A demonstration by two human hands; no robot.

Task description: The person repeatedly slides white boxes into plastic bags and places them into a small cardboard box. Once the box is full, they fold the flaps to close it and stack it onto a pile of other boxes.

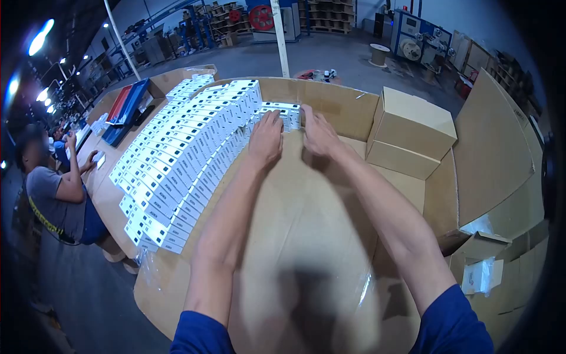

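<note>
Against the far cardboard wall stands a short stack of small white boxes (pixel 288 110), with my two hands on either side of it. My left hand (pixel 267 138) has its fingers curled over the left front of these boxes. At their right end my right hand (pixel 320 134) grips with the fingers partly hidden behind the stack. Long stacked rows of white printed boxes (pixel 188 141) fill the left side of the surface, close to my left hand. Brown cardboard (pixel 295 218) lies beneath my forearms.
Two brown cartons (pixel 413 127) are stacked at the right back, beside a large upright cardboard flap (pixel 495 153). An opened carton (pixel 480 259) with clear plastic sits lower right. On the left, a seated person (pixel 59 183) works near a blue and red tray (pixel 127 109).
</note>
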